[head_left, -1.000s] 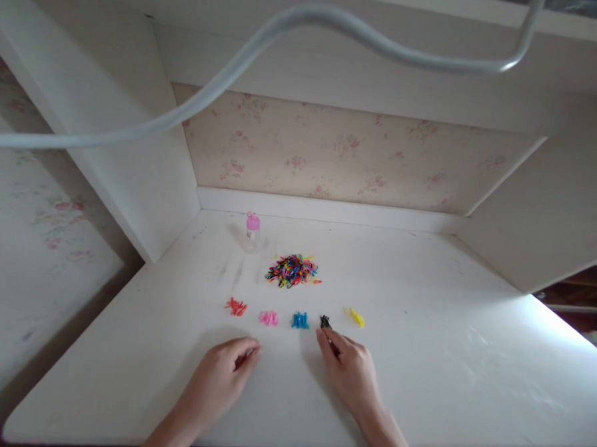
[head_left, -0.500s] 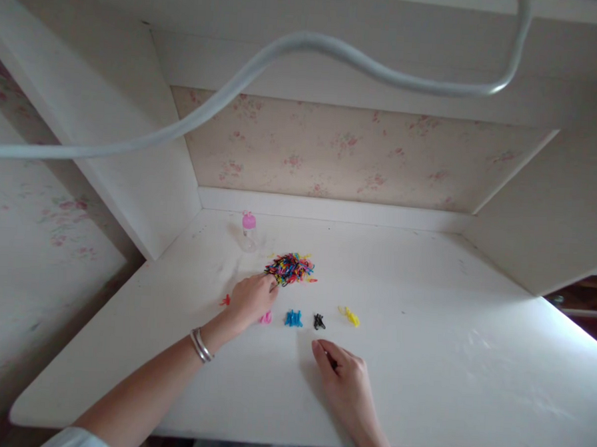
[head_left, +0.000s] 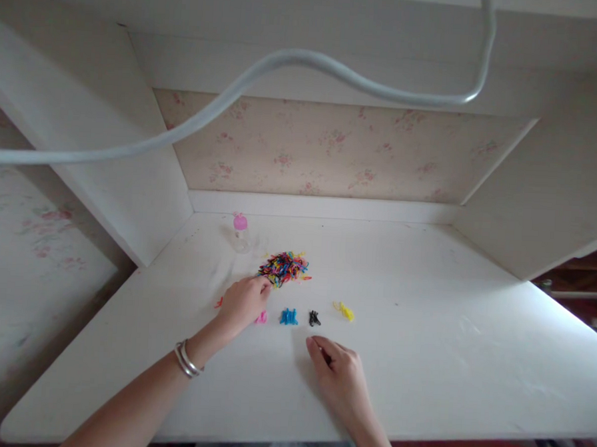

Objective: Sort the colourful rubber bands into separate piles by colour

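My left hand (head_left: 244, 301), fingers pinched together, rests at the near left edge of a mixed pile of small coloured rubber bands (head_left: 285, 268). What its fingertips hold, if anything, is hidden. Partly behind that hand show red rubber bands (head_left: 219, 303) and pink rubber bands (head_left: 261, 317). In the same row lie blue rubber bands (head_left: 289, 316), black rubber bands (head_left: 314, 318) and yellow rubber bands (head_left: 344, 311). Just in front of the black ones, my right hand (head_left: 338, 372) is closed, thumb against the curled forefinger; its contents cannot be made out.
A clear bottle with a pink cap (head_left: 241, 230) stands behind the pile to the left. White panels rise at the sides and back of the white desk (head_left: 436, 364). A thick white cable (head_left: 307, 58) crosses overhead.
The camera view has shifted slightly, moving the whole scene a little left. Both hands keep nearly the same places, the left still pinched at the pile's edge and the right still closed.
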Motion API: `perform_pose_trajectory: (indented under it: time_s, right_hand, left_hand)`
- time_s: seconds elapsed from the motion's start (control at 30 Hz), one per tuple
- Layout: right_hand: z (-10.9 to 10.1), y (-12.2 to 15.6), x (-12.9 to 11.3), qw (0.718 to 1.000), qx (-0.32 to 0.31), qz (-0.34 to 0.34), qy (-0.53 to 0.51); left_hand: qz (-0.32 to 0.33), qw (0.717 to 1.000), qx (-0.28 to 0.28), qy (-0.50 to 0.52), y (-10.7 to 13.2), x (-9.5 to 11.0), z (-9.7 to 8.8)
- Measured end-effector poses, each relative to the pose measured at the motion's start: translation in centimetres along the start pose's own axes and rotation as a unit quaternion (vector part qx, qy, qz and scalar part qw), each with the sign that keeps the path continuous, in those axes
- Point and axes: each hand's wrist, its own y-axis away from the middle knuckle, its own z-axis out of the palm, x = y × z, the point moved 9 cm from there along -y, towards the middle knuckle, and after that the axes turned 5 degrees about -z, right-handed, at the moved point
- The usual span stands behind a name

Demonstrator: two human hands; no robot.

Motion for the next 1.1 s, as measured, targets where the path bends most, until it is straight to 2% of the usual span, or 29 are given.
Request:
perform_pose_trajectory:
  time_s: [0.13,0.27,0.57,0.8,0.93,1.1]
  right_hand:
    - [0.0,0.0,0.1,1.000,0.005,-0.002,0.002]
    - [0.0,0.0,0.1,1.000,0.006,-0.006,0.004]
    - [-0.1,0.0,-0.1,1.000,-0.004,-0.007,0.007]
    - [0.0,0.0,-0.1,1.000,0.001,-0.014,0.009]
    - [0.2,0.1,-0.1,1.000,-0.004,-0.018,0.017]
    - [0.2,0.0,-0.2,1.000,-0.008,-0.022,0.016]
  left_hand:
    - [0.020,1.000,-0.006,0.019,0.8,0.9,-0.2]
    - [0.018,1.000,-0.002,0.020,0.5,1.4,-0.3]
    - [-0.007,1.000,0.016,-0.014,-2.2,0.2,-0.9]
    - [0.003,1.000,0.023,-0.014,-2.6,-0.1,-2.2]
    - [0.054,0.999,0.000,0.007,-2.4,1.9,-2.6]
    - [0.130,0.989,-0.054,0.038,-2.1,7.0,-1.1]
